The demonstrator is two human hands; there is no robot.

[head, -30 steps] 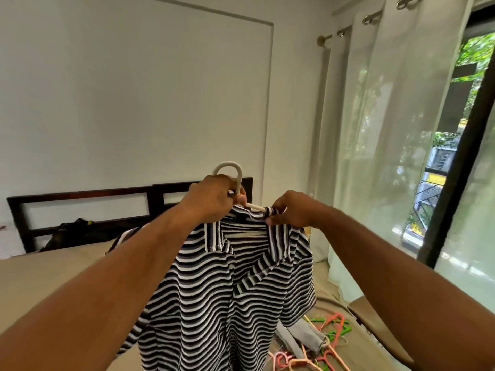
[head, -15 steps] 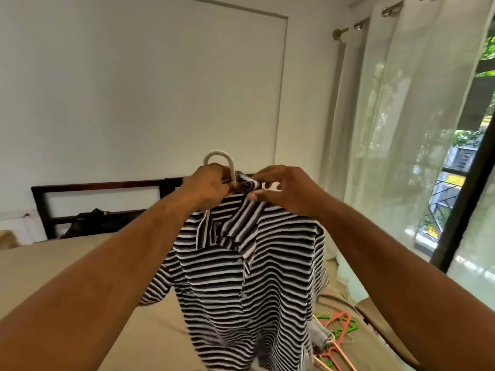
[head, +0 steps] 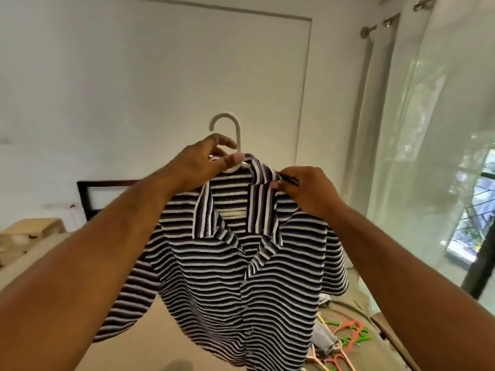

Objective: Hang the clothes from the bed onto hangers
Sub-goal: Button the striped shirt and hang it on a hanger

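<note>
A black-and-white striped collared shirt [head: 241, 277] hangs in the air on a white plastic hanger [head: 227, 124], whose hook sticks up above the collar. My left hand [head: 203, 162] grips the hanger at its neck, just under the hook. My right hand [head: 302, 191] pinches the right side of the shirt's collar at the shoulder. The hanger's arms are hidden inside the shirt. The shirt's front opening faces me and its hem hangs over the tan bed [head: 150, 341].
Several loose orange, green and pink hangers [head: 348, 338] and a pale denim garment [head: 324, 338] lie on the bed at the lower right. A dark headboard [head: 88, 194] stands against the white wall. White curtains [head: 428, 129] cover the window on the right.
My right hand has moved from the middle of the collar out to its right side. The collar now lies spread open, and the hanger hook stands clear above my left hand.
</note>
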